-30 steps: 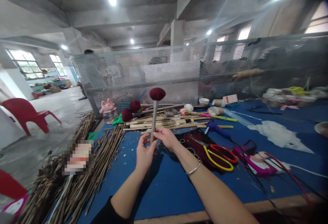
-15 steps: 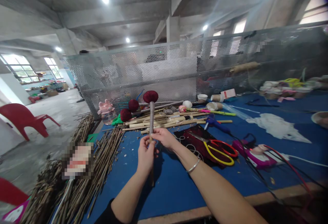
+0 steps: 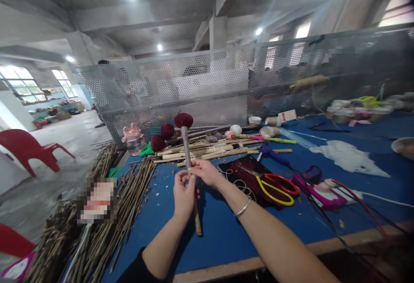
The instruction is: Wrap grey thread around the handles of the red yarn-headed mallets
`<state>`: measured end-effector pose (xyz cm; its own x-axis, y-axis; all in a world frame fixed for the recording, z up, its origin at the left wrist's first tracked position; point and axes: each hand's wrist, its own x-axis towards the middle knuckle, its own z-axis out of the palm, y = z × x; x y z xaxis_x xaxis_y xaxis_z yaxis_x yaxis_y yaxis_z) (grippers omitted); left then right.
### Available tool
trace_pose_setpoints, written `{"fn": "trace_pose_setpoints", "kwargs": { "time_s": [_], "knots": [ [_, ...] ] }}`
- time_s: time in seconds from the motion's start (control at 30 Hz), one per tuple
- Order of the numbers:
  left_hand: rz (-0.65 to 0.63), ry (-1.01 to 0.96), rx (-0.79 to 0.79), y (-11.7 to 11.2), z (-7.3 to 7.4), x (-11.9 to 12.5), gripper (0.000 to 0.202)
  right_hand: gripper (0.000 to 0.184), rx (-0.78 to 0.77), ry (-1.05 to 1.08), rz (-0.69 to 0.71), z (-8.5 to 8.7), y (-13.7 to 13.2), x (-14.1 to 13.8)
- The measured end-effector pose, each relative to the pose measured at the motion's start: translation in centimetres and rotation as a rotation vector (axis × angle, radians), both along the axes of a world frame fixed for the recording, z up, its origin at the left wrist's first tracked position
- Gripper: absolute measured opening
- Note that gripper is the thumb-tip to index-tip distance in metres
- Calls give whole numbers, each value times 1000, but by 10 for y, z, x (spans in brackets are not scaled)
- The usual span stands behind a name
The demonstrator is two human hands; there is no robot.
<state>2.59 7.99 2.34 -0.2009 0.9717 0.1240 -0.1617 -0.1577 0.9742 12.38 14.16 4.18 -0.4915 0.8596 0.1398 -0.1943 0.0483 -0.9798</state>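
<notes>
I hold a wooden stick (image 3: 186,147) nearly upright over the blue table (image 3: 220,231); a dark red padded ball (image 3: 183,120) caps its top and grey wrapping covers its upper part. My left hand (image 3: 183,194) is closed round the stick's middle, and the bare lower end (image 3: 197,224) pokes out below it. My right hand (image 3: 204,171) pinches the stick just above the left hand. A silver bangle (image 3: 243,208) sits on my right wrist.
Two more red-headed sticks (image 3: 161,138) and several bare sticks (image 3: 213,150) lie beyond my hands. Scissors with red and yellow handles (image 3: 274,187) rest on dark red cloth to the right, beside a pink tool (image 3: 320,194) with cables. Bundles of twigs (image 3: 106,214) fill the left. A perforated metal screen (image 3: 226,89) backs the table.
The stick's top has tilted from leaning right to leaning left and come lower. Its bare lower end now shows below my left hand. Both hands kept their hold.
</notes>
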Motion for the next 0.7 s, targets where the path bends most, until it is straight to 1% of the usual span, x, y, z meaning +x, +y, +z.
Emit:
{"fn": "trace_pose_setpoints", "kwargs": {
  "time_s": [0.07, 0.1, 0.17, 0.23, 0.33, 0.43, 0.5, 0.6, 0.7],
  "knots": [
    [65, 28, -10, 1, 1, -1, 37, 21, 17, -2, -49, 0, 0, -1],
    [68, 23, -15, 1, 2, -1, 38, 21, 21, 11, -51, 1, -1, -1],
    [37, -13, -11, 1, 6, -1, 38, 23, 17, 42, -15, 2, -2, 0],
    [-4, -55, 15, -1, 8, -1, 39, 25, 0, 64, 51, 3, -2, 2],
    [-56, -84, 37, -2, 9, 0, 40, 27, -13, 71, 116, 1, 0, 5],
    [-79, -91, 14, -2, 8, 1, 39, 27, -20, 54, 90, -2, 2, 6],
    [-61, -102, -20, -2, 8, 1, 39, 26, -8, 41, 62, -2, 3, 6],
    [-59, -170, -89, -3, 11, -1, 38, 27, -19, 62, 105, 0, 2, 4],
    [-130, -215, -89, -4, 15, -3, 40, 29, -79, 144, 146, 2, -1, 3]
  ]
}}
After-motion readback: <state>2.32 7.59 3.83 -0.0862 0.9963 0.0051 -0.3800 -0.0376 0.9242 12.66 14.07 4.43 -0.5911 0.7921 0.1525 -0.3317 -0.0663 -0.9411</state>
